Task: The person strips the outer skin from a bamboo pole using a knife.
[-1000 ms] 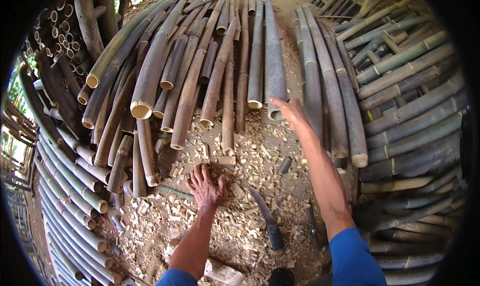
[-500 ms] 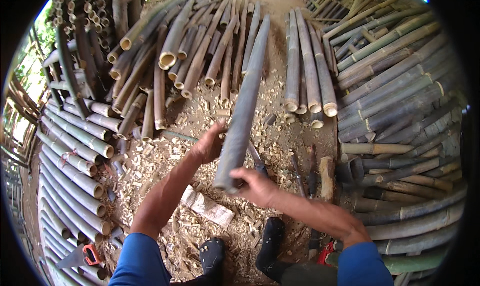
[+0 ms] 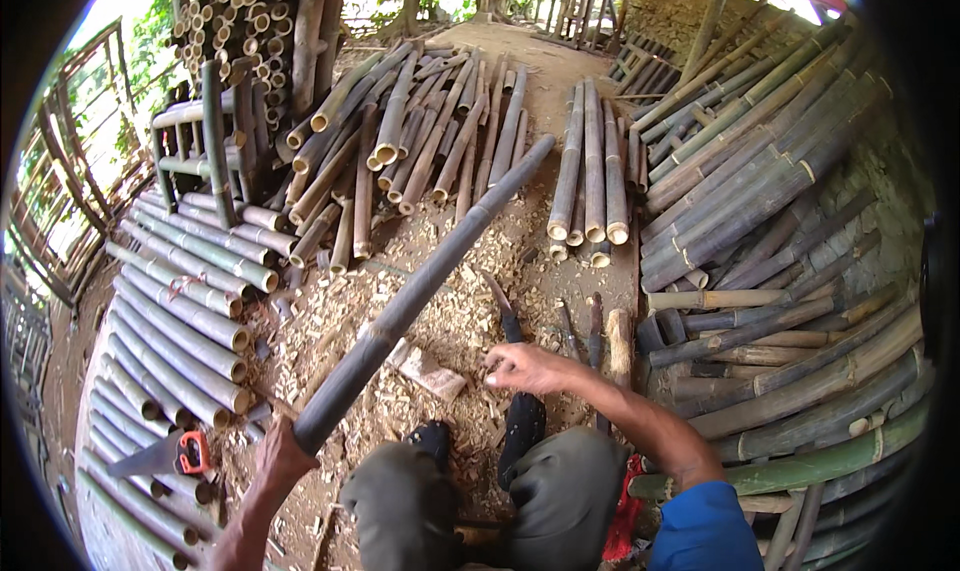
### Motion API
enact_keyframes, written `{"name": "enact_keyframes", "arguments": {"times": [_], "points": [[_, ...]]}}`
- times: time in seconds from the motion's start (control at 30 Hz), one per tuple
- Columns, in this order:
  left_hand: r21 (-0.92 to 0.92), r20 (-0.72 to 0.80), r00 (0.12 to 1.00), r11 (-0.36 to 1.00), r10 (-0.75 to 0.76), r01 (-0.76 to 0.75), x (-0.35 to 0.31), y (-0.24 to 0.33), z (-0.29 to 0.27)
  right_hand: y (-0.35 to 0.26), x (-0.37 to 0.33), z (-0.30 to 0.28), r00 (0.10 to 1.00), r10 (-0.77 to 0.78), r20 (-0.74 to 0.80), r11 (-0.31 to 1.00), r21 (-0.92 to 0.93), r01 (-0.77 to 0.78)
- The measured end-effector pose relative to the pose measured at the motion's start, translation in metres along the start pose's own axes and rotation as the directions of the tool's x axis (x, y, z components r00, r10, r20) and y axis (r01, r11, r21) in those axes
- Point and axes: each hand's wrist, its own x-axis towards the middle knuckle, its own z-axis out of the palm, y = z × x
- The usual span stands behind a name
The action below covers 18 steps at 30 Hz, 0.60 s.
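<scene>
A long grey-brown bamboo pole (image 3: 400,306) slants across the middle, its near end at lower left and its far end up toward the right. My left hand (image 3: 283,458) is closed round the near end. Apart from the pole, my right hand (image 3: 525,369) hovers over the chips with loosely bent fingers and nothing visible in them. Just beyond it a machete (image 3: 510,323) with a dark handle lies among the wood chips (image 3: 450,296). A pale split block of wood (image 3: 425,369) rests on the ground, partly behind the pole.
Bamboo poles lie in rows at left (image 3: 185,321), in a heap ahead (image 3: 410,136), as a small bundle (image 3: 592,171) and stacked at right (image 3: 740,211). An orange-handled saw (image 3: 165,456) rests on the left row. Tools and an upright wood post (image 3: 619,346) are near my right forearm.
My left hand has taken the pole's near end and brought it left and closer to me. The right hand has let go of the pole. The view has tilted up.
</scene>
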Motion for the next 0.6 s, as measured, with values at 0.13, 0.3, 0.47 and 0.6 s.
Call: {"name": "enact_keyframes", "arguments": {"times": [0.13,0.3,0.47,0.6], "points": [[0.137,-0.042,0.986,0.977,-0.161,0.165,-0.111,-0.053,0.039,0.040,0.006,0.024,1.000,0.004,0.007,1.000,-0.022,-0.004],[0.002,-0.051,0.963,0.964,-0.265,0.265,-0.192,-0.134,0.116,0.043,0.018,0.072,0.993,-0.041,0.114,0.996,-0.078,0.050],[-0.006,-0.030,0.956,0.957,-0.290,0.290,-0.209,-0.145,0.120,0.014,0.030,0.081,0.963,-0.111,0.244,0.994,0.016,0.111],[-0.061,0.035,0.988,0.986,-0.153,0.155,-0.138,-0.095,0.088,0.014,0.054,0.081,0.999,-0.022,0.048,0.988,-0.149,0.029]]}}
